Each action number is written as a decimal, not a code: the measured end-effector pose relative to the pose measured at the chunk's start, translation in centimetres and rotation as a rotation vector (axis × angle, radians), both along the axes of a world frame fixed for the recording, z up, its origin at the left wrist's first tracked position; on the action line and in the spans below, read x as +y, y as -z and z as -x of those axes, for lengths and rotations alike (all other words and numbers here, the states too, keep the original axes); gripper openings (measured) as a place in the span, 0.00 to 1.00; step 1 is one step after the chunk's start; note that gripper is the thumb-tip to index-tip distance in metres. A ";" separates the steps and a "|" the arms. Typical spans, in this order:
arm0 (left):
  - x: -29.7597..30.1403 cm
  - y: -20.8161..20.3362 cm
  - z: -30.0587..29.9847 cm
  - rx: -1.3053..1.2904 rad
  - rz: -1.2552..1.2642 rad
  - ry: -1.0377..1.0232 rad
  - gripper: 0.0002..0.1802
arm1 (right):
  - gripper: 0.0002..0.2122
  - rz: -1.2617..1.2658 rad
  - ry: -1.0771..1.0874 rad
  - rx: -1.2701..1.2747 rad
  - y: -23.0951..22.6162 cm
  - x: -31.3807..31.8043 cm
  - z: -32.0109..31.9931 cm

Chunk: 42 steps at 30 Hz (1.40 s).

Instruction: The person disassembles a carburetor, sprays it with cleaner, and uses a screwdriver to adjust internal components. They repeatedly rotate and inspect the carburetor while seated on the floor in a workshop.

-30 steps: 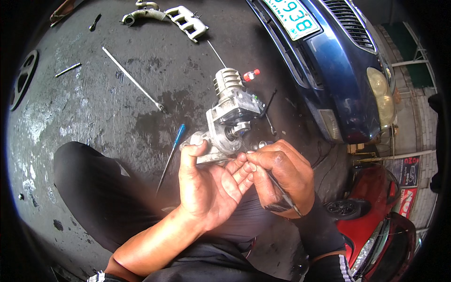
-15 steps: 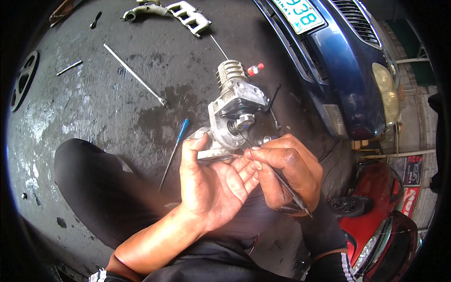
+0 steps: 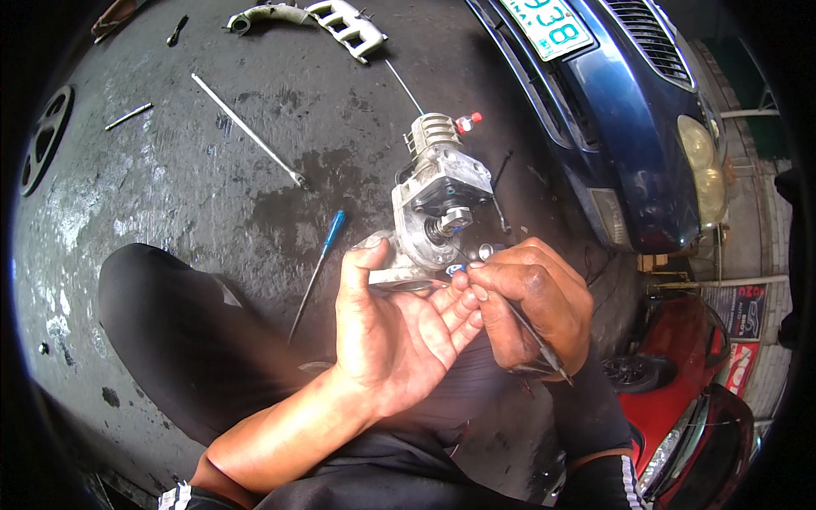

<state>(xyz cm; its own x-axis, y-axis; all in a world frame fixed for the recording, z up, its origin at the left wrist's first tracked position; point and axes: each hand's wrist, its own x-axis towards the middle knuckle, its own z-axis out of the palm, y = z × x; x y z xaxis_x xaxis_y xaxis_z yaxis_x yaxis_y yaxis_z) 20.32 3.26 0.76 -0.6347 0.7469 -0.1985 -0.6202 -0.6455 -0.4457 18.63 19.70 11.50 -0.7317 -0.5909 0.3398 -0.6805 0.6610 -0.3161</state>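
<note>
My left hand [image 3: 395,344] lies palm up in front of a silvery cast-metal housing [image 3: 410,217], its thumb hooked over the housing's near left part. The housing has a ribbed cylinder at its far end, a dark plate and a small coil spring near its middle. My right hand [image 3: 540,306] pinches a slim dark pick-like tool [image 3: 544,347]; its thin tip points at the housing below the spring, and its back end sticks out beneath the hand. The fingertips of both hands meet beside a small blue piece [image 3: 456,269]. Exactly what the tip touches is too small to tell.
A blue-handled screwdriver [image 3: 331,234] leans beside my left leg. On the wet grey floor lie a long metal bar [image 3: 246,127], a short rod [image 3: 129,116], a pale manifold [image 3: 348,32] and a dark wheel [image 3: 47,140]. A blue car [image 3: 629,136] and a red car [image 3: 671,357] stand right.
Both hands and the housing have shifted slightly to the right in the picture. The small blue piece at the fingertips shows more clearly now. Both grips look the same.
</note>
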 end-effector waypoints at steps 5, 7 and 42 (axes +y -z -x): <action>-0.1 -0.3 -0.1 0.018 -0.007 -0.008 0.48 | 0.16 0.061 -0.008 0.028 -0.1 0.3 -0.2; -0.2 -0.6 -0.2 0.015 0.000 -0.005 0.48 | 0.15 0.067 -0.002 0.013 0.0 0.4 -0.2; -1.0 3.7 -1.4 0.215 -0.643 0.074 0.38 | 0.08 0.812 0.208 -0.382 0.7 -3.6 -0.2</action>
<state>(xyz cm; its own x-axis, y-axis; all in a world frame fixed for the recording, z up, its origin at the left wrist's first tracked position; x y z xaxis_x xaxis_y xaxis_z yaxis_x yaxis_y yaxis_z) 21.77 2.28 -2.95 -0.5527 0.7174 0.4241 -0.7705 -0.2459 -0.5881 18.82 16.07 10.81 -0.9442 -0.1204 0.3065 -0.3271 0.2349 -0.9153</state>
